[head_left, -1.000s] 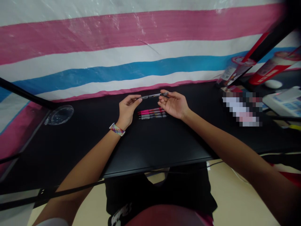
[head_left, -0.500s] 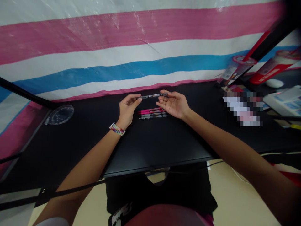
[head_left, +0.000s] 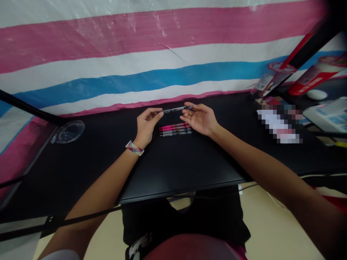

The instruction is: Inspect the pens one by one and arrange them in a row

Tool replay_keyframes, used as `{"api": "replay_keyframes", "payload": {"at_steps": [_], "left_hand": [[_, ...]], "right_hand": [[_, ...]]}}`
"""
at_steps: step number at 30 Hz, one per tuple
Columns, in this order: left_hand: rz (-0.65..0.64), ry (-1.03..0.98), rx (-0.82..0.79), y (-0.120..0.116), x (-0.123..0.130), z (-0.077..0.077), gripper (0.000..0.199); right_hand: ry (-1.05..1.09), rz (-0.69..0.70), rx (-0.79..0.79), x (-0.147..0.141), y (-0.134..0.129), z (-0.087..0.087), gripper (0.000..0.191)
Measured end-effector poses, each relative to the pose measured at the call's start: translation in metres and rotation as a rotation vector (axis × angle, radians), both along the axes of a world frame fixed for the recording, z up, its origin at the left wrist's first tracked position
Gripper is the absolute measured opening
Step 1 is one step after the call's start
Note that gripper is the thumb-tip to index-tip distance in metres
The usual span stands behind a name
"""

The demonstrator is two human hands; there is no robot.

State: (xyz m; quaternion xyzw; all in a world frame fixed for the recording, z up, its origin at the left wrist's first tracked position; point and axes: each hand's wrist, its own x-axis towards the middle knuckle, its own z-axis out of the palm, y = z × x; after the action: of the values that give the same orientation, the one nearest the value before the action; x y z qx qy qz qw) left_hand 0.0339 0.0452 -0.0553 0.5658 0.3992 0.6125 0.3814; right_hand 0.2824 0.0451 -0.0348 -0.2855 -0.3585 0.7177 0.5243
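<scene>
Between my two hands a slim pen (head_left: 176, 109) with a clear barrel and dark ends is held level above the black table. My left hand (head_left: 147, 124) pinches its left end between thumb and fingers. At the other end my right hand (head_left: 202, 119) grips the tip with thumb and index finger, its palm turned up and the other fingers loosely curled. Just below, several pens lie side by side in a row, a pink pen (head_left: 170, 128) at the back and a grey pen (head_left: 173, 133) nearest me. My right fingers hide part of the pink pens' right ends.
A round clear plastic lid (head_left: 71, 131) lies at the table's left. To the right stand a drink cup (head_left: 267, 81) with a red straw, a red-and-white cup (head_left: 311, 77) and a white rounded object (head_left: 316, 94). A striped sheet (head_left: 151, 83) hangs behind the black table (head_left: 176, 169).
Both hands keep almost the same pose on the pen. The pen appears slightly turned, and the view has shifted a little.
</scene>
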Motion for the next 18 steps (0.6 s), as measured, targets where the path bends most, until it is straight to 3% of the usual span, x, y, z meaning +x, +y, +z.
{"api": "replay_keyframes", "payload": {"at_steps": [3,7,13,18], "left_hand": [[-0.004,0.004,0.004,0.000,-0.001,0.000,0.019],[0.013,0.083,0.023,0.000,-0.005,0.001,0.020],[-0.106,0.329,0.016,0.001,-0.015,0.003,0.021],[-0.062,0.540,0.111,0.003,-0.022,0.003,0.011]], "right_hand": [[-0.051,0.001,0.057,0.002,0.002,-0.001,0.037],[-0.390,-0.118,0.307,0.009,0.004,-0.006,0.027],[-0.686,-0.199,0.557,0.017,0.005,-0.009,0.013],[-1.003,-0.193,0.713,0.020,0.008,-0.016,0.019]]}}
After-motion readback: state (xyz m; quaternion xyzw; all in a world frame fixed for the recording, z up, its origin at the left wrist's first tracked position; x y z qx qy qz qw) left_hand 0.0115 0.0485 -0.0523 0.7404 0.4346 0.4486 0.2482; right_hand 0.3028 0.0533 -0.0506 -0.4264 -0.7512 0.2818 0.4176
